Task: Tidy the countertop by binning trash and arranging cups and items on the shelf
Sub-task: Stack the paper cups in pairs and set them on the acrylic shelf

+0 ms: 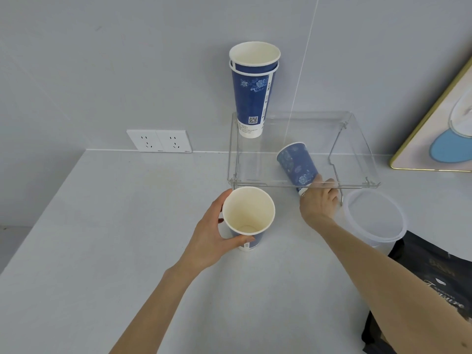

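Note:
A clear acrylic shelf (357,139) stands on the white countertop (127,238) against the wall. On its top, at the back left, two tall blue paper cups (251,93) are nested upright. My left hand (217,236) grips an upright blue paper cup (249,218) on the counter in front of the shelf. My right hand (319,200) reaches under the shelf's front edge and holds the base of a tilted blue paper cup (297,163), seen through the acrylic.
A translucent plastic tub (375,218) sits right of my right hand. A black bag (434,272) lies at the right edge. A framed picture (439,123) leans at the far right. Wall sockets (159,140) are behind the counter.

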### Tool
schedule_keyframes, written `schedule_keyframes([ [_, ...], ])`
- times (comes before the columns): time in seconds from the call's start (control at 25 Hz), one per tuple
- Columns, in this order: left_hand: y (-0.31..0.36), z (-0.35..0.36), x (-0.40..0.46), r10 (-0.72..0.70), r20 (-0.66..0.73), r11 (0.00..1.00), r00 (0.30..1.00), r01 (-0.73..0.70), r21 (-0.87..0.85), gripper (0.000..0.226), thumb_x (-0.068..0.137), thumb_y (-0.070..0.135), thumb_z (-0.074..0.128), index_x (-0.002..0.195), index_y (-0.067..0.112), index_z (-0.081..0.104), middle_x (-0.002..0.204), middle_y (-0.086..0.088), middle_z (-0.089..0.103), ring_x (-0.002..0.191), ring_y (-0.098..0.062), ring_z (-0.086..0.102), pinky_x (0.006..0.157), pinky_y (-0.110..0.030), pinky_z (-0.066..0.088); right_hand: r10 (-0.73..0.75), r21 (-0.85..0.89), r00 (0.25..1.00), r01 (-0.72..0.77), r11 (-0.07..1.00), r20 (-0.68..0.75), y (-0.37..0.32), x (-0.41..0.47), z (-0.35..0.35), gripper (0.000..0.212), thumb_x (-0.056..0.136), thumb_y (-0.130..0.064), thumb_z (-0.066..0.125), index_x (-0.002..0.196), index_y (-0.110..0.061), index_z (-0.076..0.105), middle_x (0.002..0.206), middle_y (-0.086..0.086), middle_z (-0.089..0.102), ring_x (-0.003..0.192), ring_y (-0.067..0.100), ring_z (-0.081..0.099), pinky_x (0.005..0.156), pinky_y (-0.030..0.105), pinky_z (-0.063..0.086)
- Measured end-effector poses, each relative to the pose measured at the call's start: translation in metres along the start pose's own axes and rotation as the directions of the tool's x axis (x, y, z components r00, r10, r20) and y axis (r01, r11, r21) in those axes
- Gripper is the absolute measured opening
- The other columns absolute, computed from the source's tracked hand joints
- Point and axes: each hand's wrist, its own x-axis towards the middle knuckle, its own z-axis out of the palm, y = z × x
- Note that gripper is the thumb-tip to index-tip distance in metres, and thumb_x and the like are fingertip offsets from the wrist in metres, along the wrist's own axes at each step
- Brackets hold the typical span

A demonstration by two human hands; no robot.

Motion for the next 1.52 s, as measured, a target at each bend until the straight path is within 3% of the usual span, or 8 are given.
schedule_keyframes([
  [0.24, 0.005, 0.000, -0.004, 0.016, -0.023, 1.000, 1.000, -0.016, 0.005, 0.082, 0.060, 0.030, 0.079, 0.118, 0.051, 0.025, 0.119, 0.028, 0.038, 0.114, -0.006, 0.042, 0.093, -0.025, 0.041, -0.090, 0.100, 0.991, 0.080, 0.992, 0.099, 0.002, -0.048, -0.003, 0.061, 0.081, -0.022, 0.057, 0.129, -0.003, 0.025, 0.123, 0.023, 0.036, 0.109, 0.039, 0.042, 0.093, 0.041, 0.039],
  [0.48, 0.006, -0.005, -0.020, 0.031, -0.053, 0.999, 0.998, -0.029, 0.040, 0.082, 0.057, 0.033, 0.080, 0.123, 0.040, 0.032, 0.114, 0.024, 0.044, 0.105, -0.007, 0.047, 0.083, -0.015, 0.039, -0.073, 0.329, 0.908, -0.073, 0.942, 0.413, 0.010, -0.097, -0.003, 0.069, 0.075, -0.033, 0.065, 0.126, -0.003, 0.030, 0.125, 0.020, 0.042, 0.115, 0.035, 0.041, 0.094, 0.039, 0.037],
  [0.68, 0.003, -0.007, -0.037, 0.028, -0.073, 0.998, 0.997, -0.024, 0.060, 0.081, 0.058, 0.032, 0.080, 0.123, 0.038, 0.032, 0.113, 0.025, 0.044, 0.103, -0.006, 0.046, 0.080, -0.012, 0.038, -0.096, 0.601, 0.865, -0.259, 0.756, 0.493, 0.030, -0.144, -0.007, 0.052, 0.074, -0.026, 0.066, 0.117, -0.008, 0.043, 0.105, 0.007, 0.056, 0.089, 0.022, 0.053, 0.075, 0.028, 0.039],
  [0.88, 0.003, -0.008, -0.045, 0.026, -0.116, 0.996, 0.993, -0.016, 0.092, 0.081, 0.061, 0.030, 0.078, 0.127, 0.029, 0.031, 0.116, 0.015, 0.040, 0.105, -0.009, 0.044, 0.083, -0.024, 0.041, -0.170, 0.741, 0.896, -0.218, 0.635, 0.409, 0.043, -0.175, -0.010, 0.050, 0.074, -0.020, 0.068, 0.116, -0.013, 0.042, 0.110, 0.005, 0.059, 0.093, 0.020, 0.057, 0.079, 0.032, 0.045],
  [1.12, -0.003, -0.005, -0.048, -0.002, -0.080, 0.996, 0.997, 0.009, 0.094, 0.089, 0.057, 0.038, 0.079, 0.130, 0.034, 0.027, 0.120, 0.019, 0.039, 0.107, -0.008, 0.044, 0.086, -0.025, 0.039, -0.276, 0.913, 0.958, 0.038, 0.406, 0.082, 0.029, -0.163, -0.059, 0.049, 0.078, -0.016, 0.067, 0.117, -0.020, 0.039, 0.116, -0.005, 0.055, 0.093, -0.004, 0.056, 0.072, 0.009, 0.047],
  [1.28, -0.001, 0.000, -0.044, -0.033, -0.043, 0.991, 0.999, 0.038, 0.129, 0.093, 0.056, 0.044, 0.078, 0.131, 0.036, 0.023, 0.118, 0.022, 0.037, 0.104, -0.007, 0.042, 0.085, -0.025, 0.038, -0.339, 0.962, 0.938, 0.156, 0.226, -0.073, -0.005, -0.146, -0.101, 0.049, 0.075, -0.022, 0.069, 0.113, -0.025, 0.038, 0.123, -0.002, 0.057, 0.106, 0.008, 0.059, 0.085, 0.016, 0.049],
  [1.36, 0.002, 0.001, -0.042, -0.044, -0.037, 0.991, 0.998, 0.048, 0.123, 0.089, 0.057, 0.043, 0.077, 0.128, 0.040, 0.024, 0.113, 0.026, 0.038, 0.101, -0.005, 0.043, 0.080, -0.020, 0.038, -0.403, 0.948, 0.912, 0.195, 0.253, -0.080, -0.020, -0.144, -0.110, 0.054, 0.074, -0.025, 0.070, 0.114, -0.026, 0.035, 0.121, -0.007, 0.055, 0.110, 0.012, 0.058, 0.090, 0.026, 0.047],
  [1.52, 0.007, 0.000, -0.043, -0.057, -0.008, 0.995, 0.998, 0.057, 0.085, 0.086, 0.060, 0.040, 0.076, 0.128, 0.038, 0.025, 0.114, 0.024, 0.042, 0.101, -0.004, 0.044, 0.075, -0.010, 0.037, -0.500, 0.899, 0.866, 0.227, 0.374, -0.010, -0.031, -0.154, -0.095, 0.057, 0.076, -0.027, 0.068, 0.117, -0.027, 0.027, 0.117, -0.011, 0.048, 0.108, 0.009, 0.051, 0.084, 0.019, 0.044],
])
